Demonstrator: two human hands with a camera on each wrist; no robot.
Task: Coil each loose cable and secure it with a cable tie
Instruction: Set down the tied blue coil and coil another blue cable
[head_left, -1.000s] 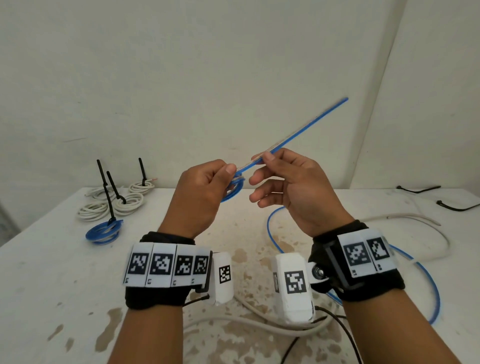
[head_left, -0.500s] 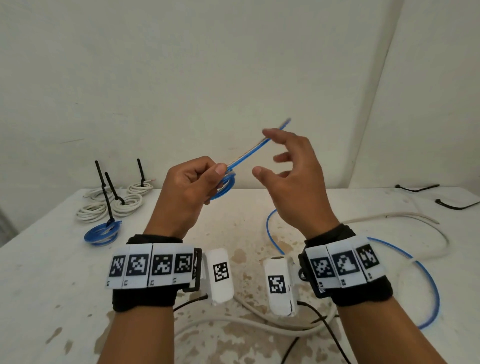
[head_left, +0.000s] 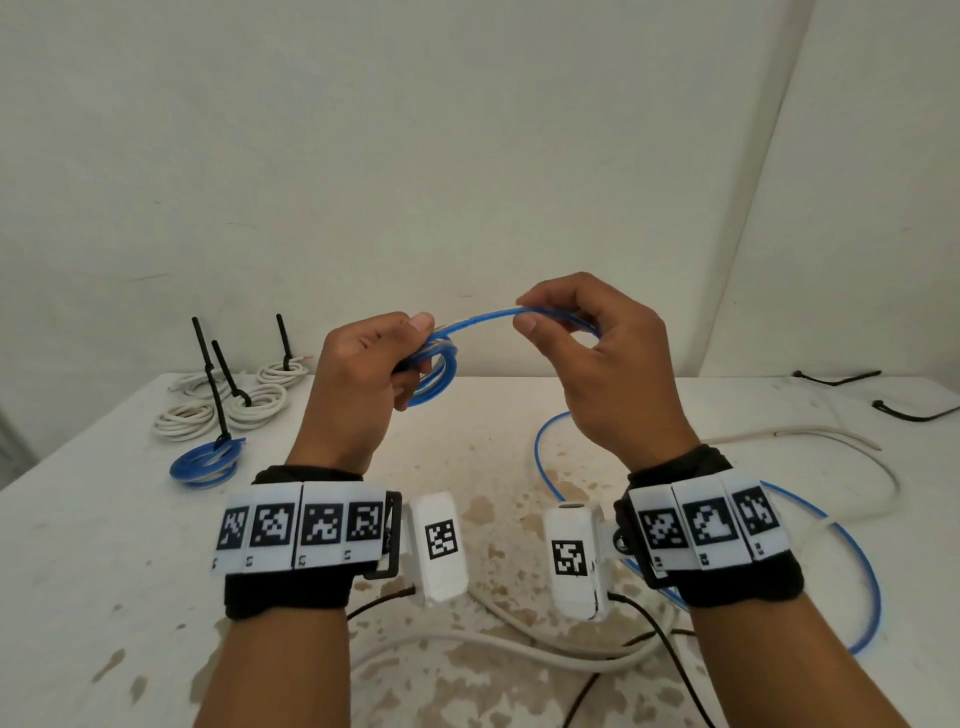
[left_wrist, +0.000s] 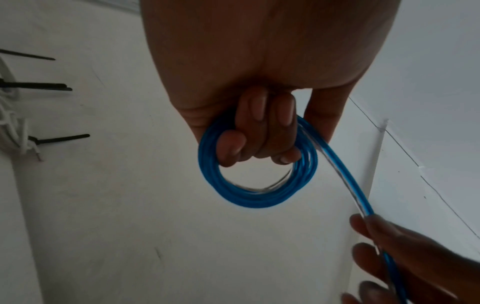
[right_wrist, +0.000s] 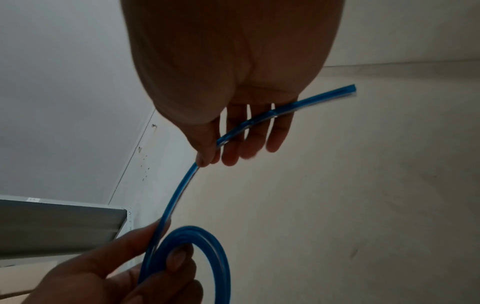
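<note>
Left hand grips the blue coil above the surface, right hand pinches its short free tail — loosen either grip and the springy loops could burst open.

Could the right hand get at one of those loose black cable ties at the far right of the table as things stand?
Probably not yet: the right hand pinches the blue cable. The table toward the black cable ties looks unobstructed.

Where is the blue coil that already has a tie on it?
In the head view the tied blue coil lies on the table's left side, just in front of three tied white coils.
</note>
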